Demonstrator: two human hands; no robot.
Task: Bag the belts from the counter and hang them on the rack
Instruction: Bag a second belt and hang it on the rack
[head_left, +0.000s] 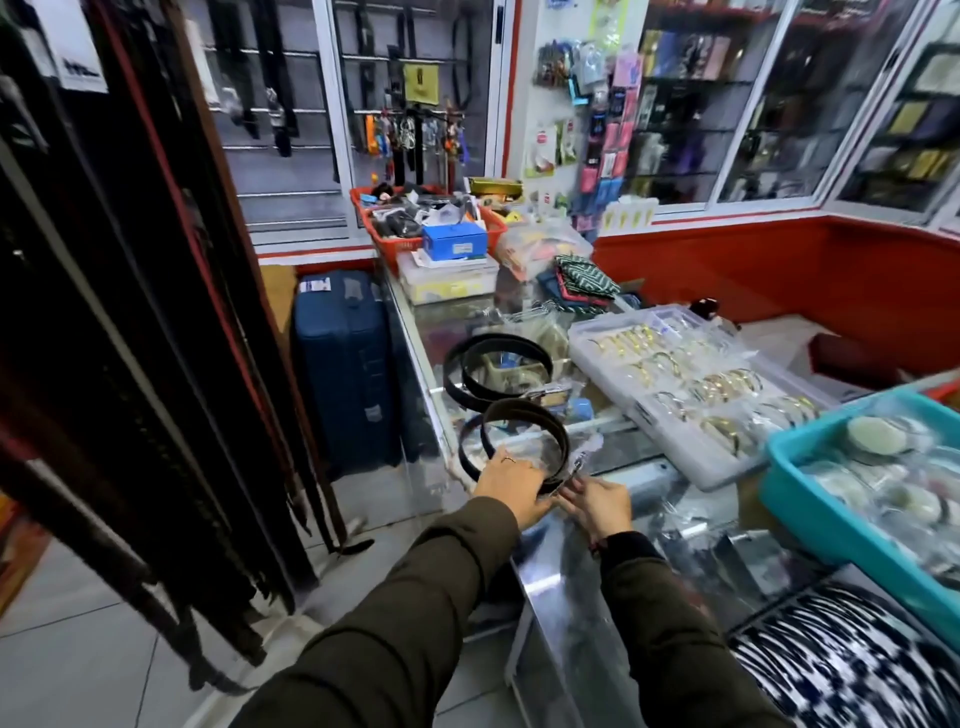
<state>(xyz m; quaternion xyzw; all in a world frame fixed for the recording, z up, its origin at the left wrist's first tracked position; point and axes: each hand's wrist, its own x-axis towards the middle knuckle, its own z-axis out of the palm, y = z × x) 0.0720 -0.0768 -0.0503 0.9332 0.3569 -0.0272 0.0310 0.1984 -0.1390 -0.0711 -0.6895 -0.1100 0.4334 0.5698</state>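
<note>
A coiled dark belt (524, 415) lies at the left edge of the glass counter (613, 519), over a clear plastic bag (540, 452). My left hand (511, 486) rests on the near side of the coil and grips it. My right hand (597, 501) pinches the belt's metal buckle end (576, 465) beside the bag. A second coiled black belt (496, 369) lies farther back on the counter. At the far left, many dark belts hang from the rack (130, 338).
A clear tray of gold bangles (685, 384) and a teal bin (810, 499) of packed items sit to the right. Red baskets (493, 228) and a blue box (454, 240) stand at the counter's far end. A blue suitcase (343, 364) stands on the floor.
</note>
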